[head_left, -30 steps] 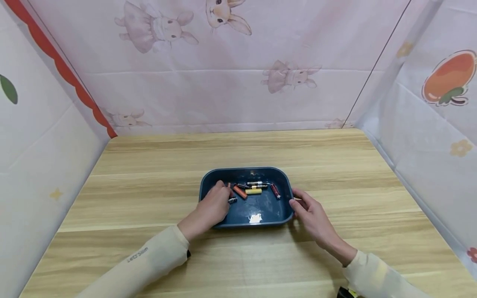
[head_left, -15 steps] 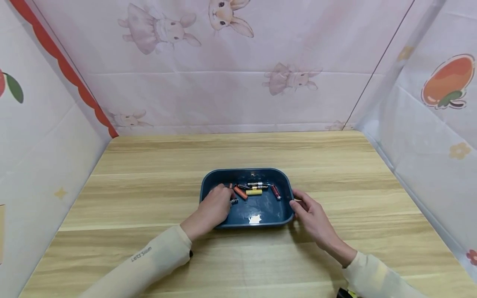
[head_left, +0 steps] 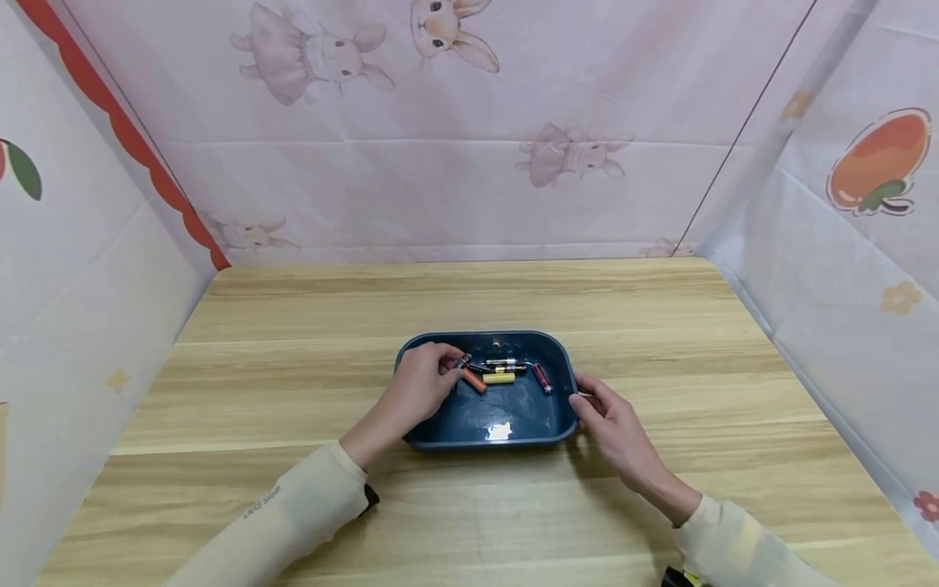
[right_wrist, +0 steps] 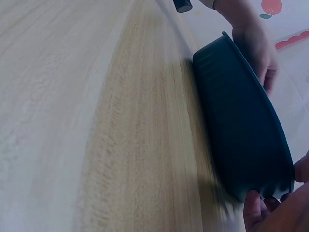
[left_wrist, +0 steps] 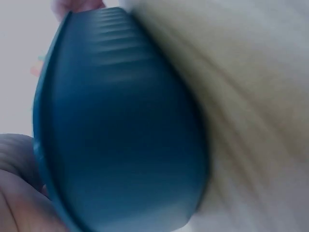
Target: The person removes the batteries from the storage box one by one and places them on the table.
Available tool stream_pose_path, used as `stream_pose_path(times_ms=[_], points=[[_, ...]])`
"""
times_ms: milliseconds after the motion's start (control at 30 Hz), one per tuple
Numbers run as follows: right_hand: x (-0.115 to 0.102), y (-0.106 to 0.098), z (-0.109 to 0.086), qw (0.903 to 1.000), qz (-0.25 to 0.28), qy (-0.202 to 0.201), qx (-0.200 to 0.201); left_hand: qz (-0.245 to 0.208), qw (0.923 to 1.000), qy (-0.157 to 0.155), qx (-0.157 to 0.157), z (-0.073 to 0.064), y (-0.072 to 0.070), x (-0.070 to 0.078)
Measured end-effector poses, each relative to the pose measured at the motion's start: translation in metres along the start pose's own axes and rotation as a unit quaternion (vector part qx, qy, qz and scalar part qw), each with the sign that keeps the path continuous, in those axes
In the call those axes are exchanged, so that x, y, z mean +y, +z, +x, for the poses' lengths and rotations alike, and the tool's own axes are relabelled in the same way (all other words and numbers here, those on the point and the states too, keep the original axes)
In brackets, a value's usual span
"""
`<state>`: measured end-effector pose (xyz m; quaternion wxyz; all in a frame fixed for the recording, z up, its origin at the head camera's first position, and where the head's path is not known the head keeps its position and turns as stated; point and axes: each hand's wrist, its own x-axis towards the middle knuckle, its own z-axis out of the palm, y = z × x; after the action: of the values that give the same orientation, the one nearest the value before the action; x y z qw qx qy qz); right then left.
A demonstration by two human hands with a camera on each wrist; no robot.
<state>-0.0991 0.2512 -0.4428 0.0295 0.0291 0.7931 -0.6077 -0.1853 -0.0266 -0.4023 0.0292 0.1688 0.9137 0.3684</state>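
Observation:
On the table stands a dark blue plastic tray [head_left: 477,428] with several batteries lying toward its back. My left hand [head_left: 420,383] is over the left end of the tray, and its thumb and fingertips pinch a small dark battery [head_left: 464,360]. Just right of those fingertips lies an orange battery [head_left: 474,380], then a yellow one. Black batteries [head_left: 502,362] sit behind the yellow battery [head_left: 499,378]. A dark red battery [head_left: 541,377] lies near the right wall. My right hand [head_left: 612,424] grips the tray's right end, thumb at the rim and fingers against the outer wall.
The wooden table [head_left: 293,326] extends around the tray on all sides. Printed fabric walls [head_left: 440,196] close off the back and both sides. A black object [head_left: 678,577] shows at the bottom edge beside the right sleeve.
My left hand has risen from the tray's floor and moved toward the back, now with a dark battery between its fingertips. My right hand keeps its hold on the tray.

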Motion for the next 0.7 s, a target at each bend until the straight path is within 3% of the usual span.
stream_pose_path(times_ms=[133, 400, 700], points=[[0.0, 0.0, 0.0, 1.0, -0.003, -0.002, 0.001, -0.028, 0.999, 0.007, 0.035, 0.004, -0.016, 0.003], [-0.004, -0.001, 0.001, 1.0, 0.003, -0.006, 0.0, -0.052, 0.9944, -0.029, 0.088, 0.019, -0.057, 0.004], [-0.004, -0.001, 0.0, 0.9999, 0.01, 0.004, -0.002, -0.069, 0.9843, -0.067, 0.148, 0.04, -0.096, -0.011]])
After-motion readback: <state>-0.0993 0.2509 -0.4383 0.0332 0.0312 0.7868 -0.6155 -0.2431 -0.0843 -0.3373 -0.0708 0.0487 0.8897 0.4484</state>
